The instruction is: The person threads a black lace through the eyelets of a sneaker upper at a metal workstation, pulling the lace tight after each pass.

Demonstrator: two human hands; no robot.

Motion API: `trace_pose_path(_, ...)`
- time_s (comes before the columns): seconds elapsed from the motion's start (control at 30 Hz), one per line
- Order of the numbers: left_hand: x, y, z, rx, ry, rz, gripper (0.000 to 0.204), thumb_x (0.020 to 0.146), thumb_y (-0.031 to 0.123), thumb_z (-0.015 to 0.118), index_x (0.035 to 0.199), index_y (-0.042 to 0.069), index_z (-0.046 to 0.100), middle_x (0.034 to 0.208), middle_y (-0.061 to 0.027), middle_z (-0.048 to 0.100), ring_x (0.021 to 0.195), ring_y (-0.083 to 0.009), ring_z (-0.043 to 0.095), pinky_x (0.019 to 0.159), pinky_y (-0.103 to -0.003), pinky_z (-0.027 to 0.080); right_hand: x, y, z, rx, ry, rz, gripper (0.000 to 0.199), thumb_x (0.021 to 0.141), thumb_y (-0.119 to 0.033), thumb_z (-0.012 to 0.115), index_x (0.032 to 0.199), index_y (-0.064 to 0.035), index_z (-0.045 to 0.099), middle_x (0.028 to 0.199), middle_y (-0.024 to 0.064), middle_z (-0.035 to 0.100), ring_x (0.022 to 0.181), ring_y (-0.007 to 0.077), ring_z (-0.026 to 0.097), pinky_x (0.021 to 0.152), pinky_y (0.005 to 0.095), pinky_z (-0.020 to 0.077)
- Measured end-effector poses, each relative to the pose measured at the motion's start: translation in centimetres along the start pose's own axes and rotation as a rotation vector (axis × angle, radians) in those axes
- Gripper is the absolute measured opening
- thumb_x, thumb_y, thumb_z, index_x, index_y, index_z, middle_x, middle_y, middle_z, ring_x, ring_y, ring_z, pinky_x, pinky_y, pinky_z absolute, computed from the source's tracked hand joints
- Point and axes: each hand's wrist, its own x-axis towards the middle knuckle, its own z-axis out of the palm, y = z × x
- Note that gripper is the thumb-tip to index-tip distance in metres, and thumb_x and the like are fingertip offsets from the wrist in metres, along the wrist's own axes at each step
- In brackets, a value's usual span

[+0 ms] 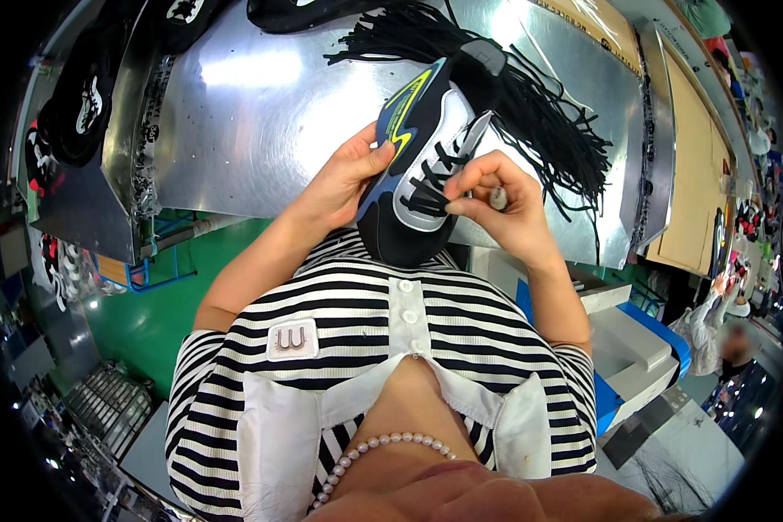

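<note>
A black and navy shoe upper (390,209) with a grey tongue area and yellow-green trim on its side is held up in front of my chest, toe toward me. My left hand (354,174) grips its left side, thumb on top. Black shoelace (428,193) crosses the lower eyelets in several rows. At the lace's right end my right hand (500,204) is closed in a pinch on it. A small rounded grey end (498,198) of some tool sticks out of that hand; the rest of it is hidden.
A big bundle of black laces (548,122) lies behind the shoe on the shiny metal table (235,130). Black shoe uppers (83,100) stand along the left and far edges. Cardboard (692,165) is at the right, and a white and blue box (626,339) stands below.
</note>
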Motion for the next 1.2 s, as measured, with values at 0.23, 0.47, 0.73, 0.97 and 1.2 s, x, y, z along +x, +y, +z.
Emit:
trace_pose_path(0.23,0.6,0.3,-1.1,-0.064,-0.048,0.039,0.048,0.102,0.017,0.053,0.145,0.004,0.037,0.132,-0.011,0.059,0.115,-0.018,0.062,0.099,-0.032,0.053,0.3,2.3,-0.8,0.066,0.606,-0.181,0.024,0.096,-0.01,0.059,0.12,-0.0041,0.06,0.103,0.0046,0.071,0.066,0.0012,0.049,0.054,0.0158,0.0371)
trace_pose_path(0.47,1.2,1.3,-2.0,0.051,0.037,0.125,0.044,0.1,0.017,0.056,0.14,0.004,0.044,0.129,-0.0095,0.061,0.115,-0.0185,0.061,0.101,-0.034,0.05,2.1,6.4,0.1,0.796,0.445,0.005,0.03,0.09,-0.01,0.07,0.117,-0.0074,0.056,0.09,-0.0036,0.065,0.055,-0.0012,0.046,0.044,0.014,0.0321)
trace_pose_path(0.73,0.8,1.2,-2.7,0.111,0.151,0.161,0.039,0.099,0.017,0.058,0.135,0.005,0.049,0.124,-0.0086,0.064,0.113,-0.018,0.063,0.101,-0.034,0.049,2.4,6.2,-0.4,0.639,0.542,0.004,0.02,0.089,-0.01,0.072,0.101,-0.0122,0.056,0.084,-0.005,0.062,0.053,-0.0014,0.043,0.043,0.0145,0.0278)
trace_pose_path(0.97,0.7,1.4,-2.7,0.171,0.191,0.084,0.04,0.1,0.016,0.057,0.137,0.006,0.045,0.123,-0.0079,0.063,0.111,-0.018,0.062,0.098,-0.035,0.049,2.4,6.6,-0.7,0.604,0.509,0.021,0.024,0.087,-0.014,0.075,0.101,-0.0117,0.057,0.087,-0.006,0.062,0.057,-0.002,0.045,0.044,0.0142,0.0274)
trace_pose_path(1.2,1.4,1.7,-0.9,1.187,0.346,0.543,0.042,0.094,0.014,0.062,0.135,0.015,0.052,0.118,-0.0132,0.06,0.115,-0.0207,0.055,0.096,-0.035,0.045,2.8,6.3,-0.9,0.634,0.418,0.067,0.03,0.09,-0.014,0.072,0.116,-0.0082,0.057,0.094,-0.0049,0.064,0.056,-0.0017,0.044,0.045,0.0133,0.0287)
